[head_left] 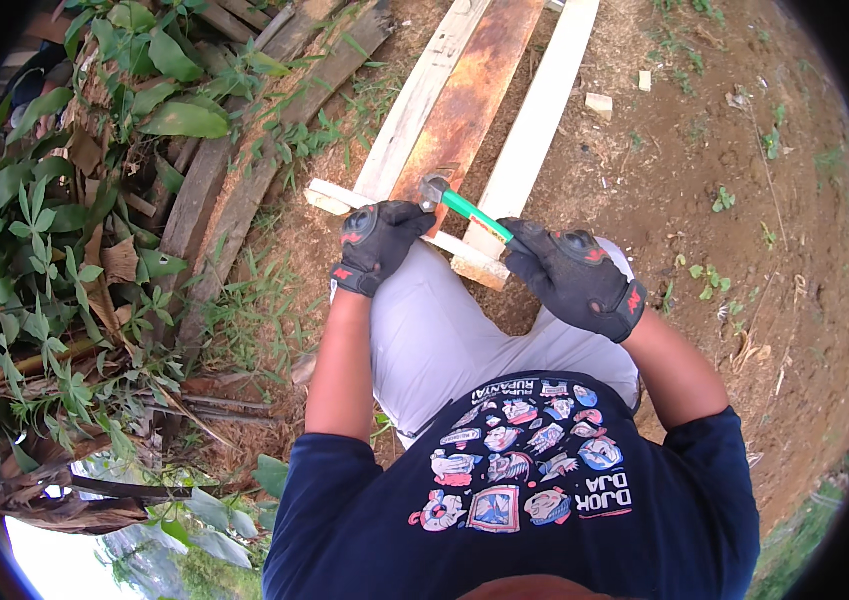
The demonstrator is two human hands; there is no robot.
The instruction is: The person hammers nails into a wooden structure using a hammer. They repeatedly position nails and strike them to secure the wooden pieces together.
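Observation:
My right hand [579, 280], in a black work glove, is closed round the lower end of the green handle of a hammer [474, 212]. The metal head of that hammer is beside the fingertips of my left hand [380, 243], over the near end of a reddish-brown board [472, 95]. My left hand wears a matching glove. Its fingers are pinched together, and whatever they hold is too small or hidden to name. Beneath both hands a pale wooden strip [329, 197] lies crosswise at the near ends of the boards, partly covered by the left glove.
A weathered pale board [414, 105] flanks the brown one on the left, a whiter plank [542, 110] on the right. Small wood offcuts [599, 105] lie on bare soil. Old beams [234, 185] and leafy plants [29, 230] fill the left side.

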